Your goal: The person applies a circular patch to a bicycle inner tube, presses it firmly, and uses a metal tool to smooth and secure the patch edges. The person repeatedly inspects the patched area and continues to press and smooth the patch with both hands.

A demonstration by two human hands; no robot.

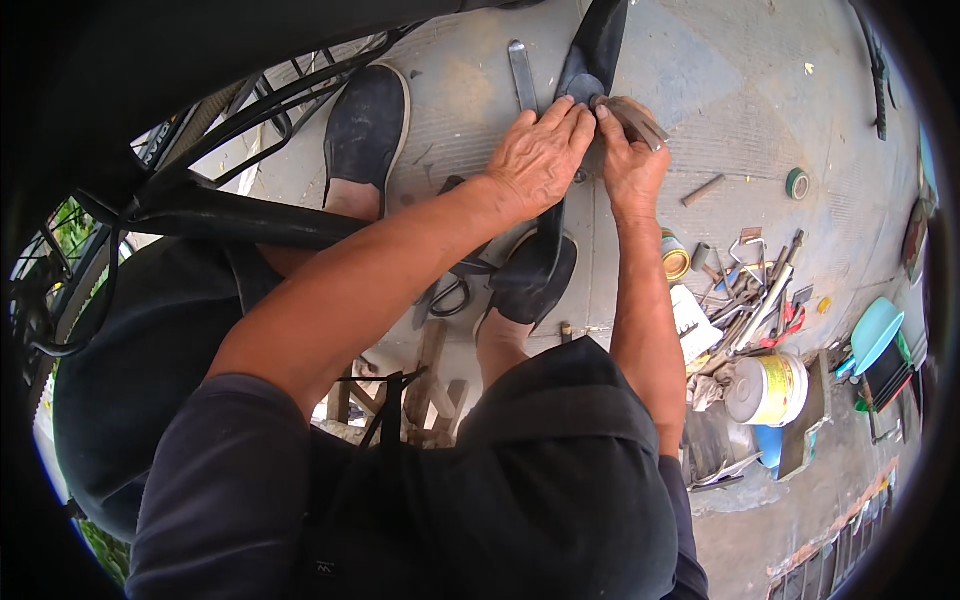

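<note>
A black rubber inner tube (603, 35) runs from the far edge down between my forearms, past my shoe. On it lies a round dark patch (584, 88), at the fingertips of both hands. My left hand (543, 150) is closed, its fingers pressed together on the tube just beside the patch. My right hand (632, 165) grips a claw hammer (642, 125) close to its metal head; the split claw points toward the right. The hammer's handle is hidden. To the left of the tube, a flat metal bar (522, 75) lies on the floor.
A black bicycle frame (240, 218) stands at the left. Scissors (450, 297) lie near my shoe (530, 280). Rightward are a short rod (703, 190), a green tape roll (797, 184), a can (675, 262), piled tools (755, 290), a white bucket (765, 390) and a turquoise basin (876, 335).
</note>
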